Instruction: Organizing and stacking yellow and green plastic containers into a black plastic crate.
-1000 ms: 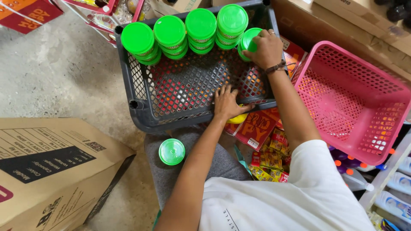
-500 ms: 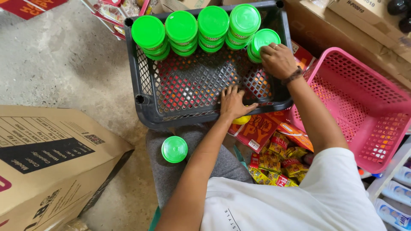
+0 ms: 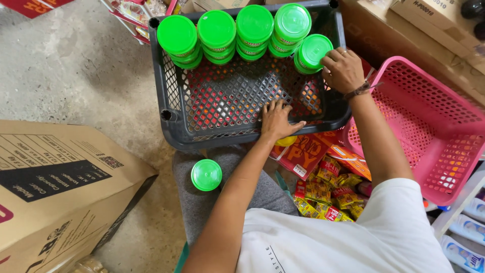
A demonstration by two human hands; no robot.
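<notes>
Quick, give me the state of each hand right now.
Left hand: open, fingers spread flat on the near rim of the grey crate, holding nothing.
Right hand: closed on a green-lidded jar in the crate.

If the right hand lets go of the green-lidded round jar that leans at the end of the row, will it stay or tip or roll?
The green-lidded round jar leans tilted against the stacked green-lidded jars, so it would probably tip or slide once the right hand releases it. Being round, it may roll across the dark grey perforated plastic crate. Its smooth lid looks slippery. Its weight cannot be judged.
</notes>
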